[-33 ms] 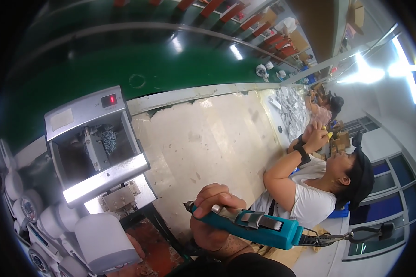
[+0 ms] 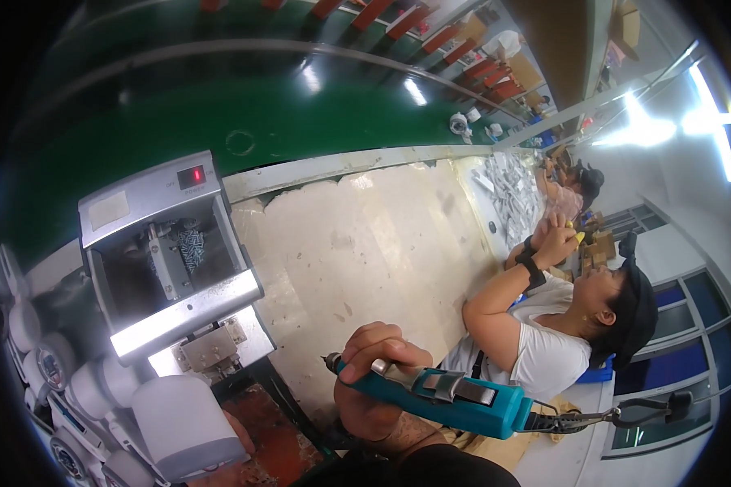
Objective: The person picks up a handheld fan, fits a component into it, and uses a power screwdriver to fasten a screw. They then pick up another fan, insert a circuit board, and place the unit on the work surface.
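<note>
Pale worktable (image 2: 382, 243) — right hand (image 2: 378, 377) grips teal electric screwdriver (image 2: 447, 398); metal box (image 2: 166, 252) holds screws.

Factory assembly line. Evidence: long green conveyor belt (image 2: 300, 122) beside a worn workbench (image 2: 382, 252); grey screw-feeder machine (image 2: 166, 252) with red indicator; teal electric screwdriver (image 2: 439, 394) on a cable; seated co-workers (image 2: 560, 325) along the bench; heap of grey parts (image 2: 512, 191).
</note>
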